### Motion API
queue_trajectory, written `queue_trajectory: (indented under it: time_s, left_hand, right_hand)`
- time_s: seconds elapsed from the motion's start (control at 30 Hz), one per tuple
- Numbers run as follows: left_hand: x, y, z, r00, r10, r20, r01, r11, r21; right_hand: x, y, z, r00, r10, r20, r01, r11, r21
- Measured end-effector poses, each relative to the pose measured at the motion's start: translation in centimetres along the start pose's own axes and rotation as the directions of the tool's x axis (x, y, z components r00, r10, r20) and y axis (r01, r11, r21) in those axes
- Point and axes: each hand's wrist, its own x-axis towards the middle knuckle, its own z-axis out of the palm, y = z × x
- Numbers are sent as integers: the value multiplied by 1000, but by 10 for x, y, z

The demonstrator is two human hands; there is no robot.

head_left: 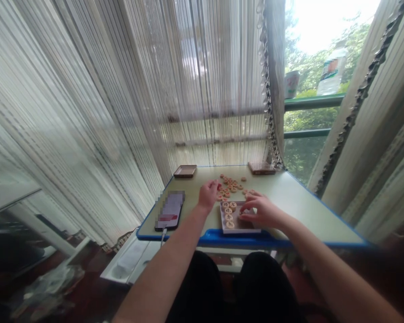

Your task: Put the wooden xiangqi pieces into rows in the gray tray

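Note:
Round wooden pieces with printed characters [234, 184] lie scattered on the pale table, several of them heaped together. My left hand [210, 194] is at the left edge of this heap, its fingers pinched together; what they hold, if anything, is too small to name. A shallow box [240, 230] stands at the near table edge, with several pieces [229, 217] lined up along its left side. Over the right part of the box is my right hand [260, 210], fingers curled down around a round piece [242, 214], which they partly hide.
A phone [170, 210] with a cable lies on the left of the table [303, 206]. At the back stand an open tray [185, 171] and a flat brown box [261, 168]. Curtains and a window are behind.

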Motion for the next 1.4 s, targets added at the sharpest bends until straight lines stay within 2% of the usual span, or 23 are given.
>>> queue_trajectory:
  time_s: [0.03,0.1,0.2,0.3,0.43,0.57,0.8,1.03,1.13,1.2,1.27,1.4]
  left_hand:
    - [-2,-5,-3,998,-10,-64,17,994,105]
    - [-5,-13,-8,992,31,-120,3,962,274]
    - [-12,-16,-6,993,100,-67,-59,891,451]
    - [-18,-12,2,994,105,-4,-87,842,533]
    - [-23,-10,8,988,153,25,-138,798,587]
    - [-25,-10,7,971,229,70,-221,745,629]
    - [-28,-8,7,966,245,78,-236,722,651]
    - [-25,-11,6,962,259,83,-249,714,655]
    - [-23,-12,6,958,265,113,-270,690,672]
    - [-21,-12,6,953,271,138,-290,672,681]
    - [-19,-13,7,950,274,153,-302,663,685]
    - [-16,-13,8,952,261,158,-296,666,685]
  right_hand:
    - [-2,-1,3,1000,26,-16,-26,999,-40]
    - [-3,-3,7,998,58,-34,-61,994,-89]
    - [-3,-5,10,994,75,-78,-83,991,-109]
    - [-3,-6,10,983,83,-161,-99,991,-95]
    - [-6,-6,10,972,79,-222,-81,997,0]
    - [-11,-7,14,939,132,-317,-114,991,73]
    - [-14,-9,19,953,224,-206,-218,975,52]
    - [-12,-5,19,916,377,-139,-355,921,160]
    - [-10,-5,13,894,419,-159,-379,897,228]
    - [-8,-6,8,896,411,-169,-374,902,213]
    - [-5,-8,5,920,362,-153,-339,928,158]
    - [0,-10,8,940,303,-158,-284,950,128]
